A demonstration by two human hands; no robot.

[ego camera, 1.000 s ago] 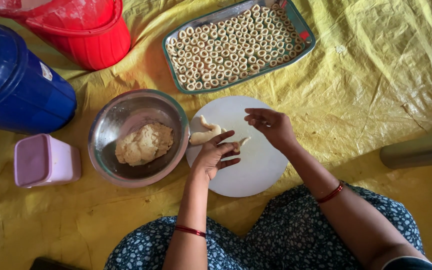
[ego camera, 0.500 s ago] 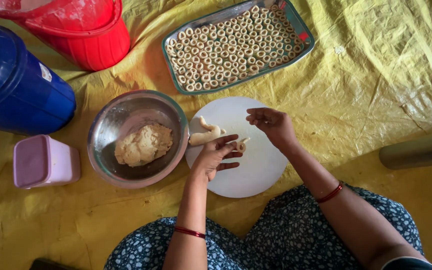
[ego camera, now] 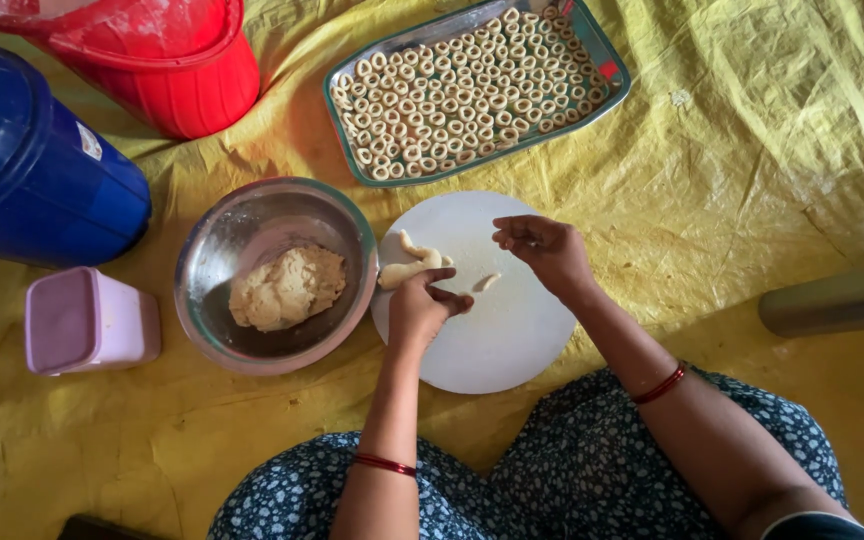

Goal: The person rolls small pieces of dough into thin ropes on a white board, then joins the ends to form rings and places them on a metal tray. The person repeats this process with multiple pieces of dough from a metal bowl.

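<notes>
Left hand [ego camera: 422,308] is gripping a lumpy strip of dough [ego camera: 410,264] at the edge of a round white board [ego camera: 497,335], fingers curled closed around it. Right hand [ego camera: 544,250] is hovering over the board, fingertips pinched together; whether it holds anything cannot be told. Beside the board are sitting a steel bowl [ego camera: 222,240] with a dough ball [ego camera: 287,288] and a tray [ego camera: 352,150] of dough rings [ego camera: 462,95], all on a yellow sheet [ego camera: 752,150].

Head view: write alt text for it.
Two hands, left hand and right hand, shape dough over a round white board. Beside it are a steel bowl of dough and a tray of dough rings.
</notes>
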